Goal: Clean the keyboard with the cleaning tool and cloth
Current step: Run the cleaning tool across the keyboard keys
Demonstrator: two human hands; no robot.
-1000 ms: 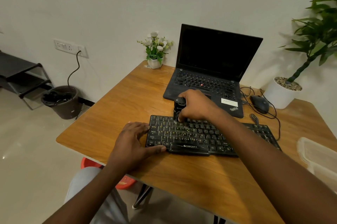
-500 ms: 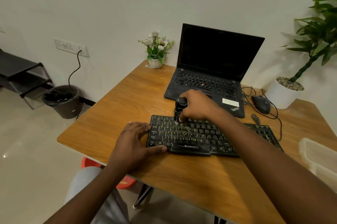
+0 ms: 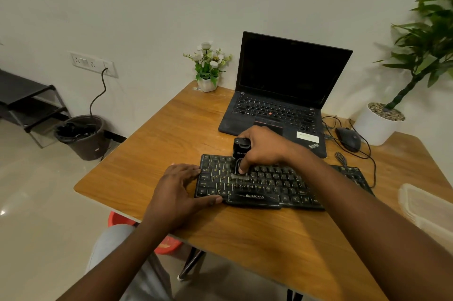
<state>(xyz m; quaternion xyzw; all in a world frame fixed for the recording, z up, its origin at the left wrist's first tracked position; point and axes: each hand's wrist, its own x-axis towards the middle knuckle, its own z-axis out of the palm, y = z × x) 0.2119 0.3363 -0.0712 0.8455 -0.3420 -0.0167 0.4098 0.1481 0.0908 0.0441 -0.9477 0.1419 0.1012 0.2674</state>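
A black keyboard (image 3: 269,185) with yellow letters lies across the wooden table (image 3: 245,239). My right hand (image 3: 263,147) grips a small black cleaning tool (image 3: 241,151) held upright, its grey brush end pressed on the keys in the left half of the keyboard. My left hand (image 3: 179,190) rests on the keyboard's left end, fingers over the edge and thumb along the front. No cloth is in view.
An open black laptop (image 3: 282,95) stands behind the keyboard. A black mouse (image 3: 348,139) with cables lies at the right, near a white plant pot (image 3: 375,124). A small flower pot (image 3: 208,82) sits at the back. A clear plastic container (image 3: 429,210) is at the right edge.
The brush has shifted slightly toward me on the keys. My left hand stays on the keyboard's left end.
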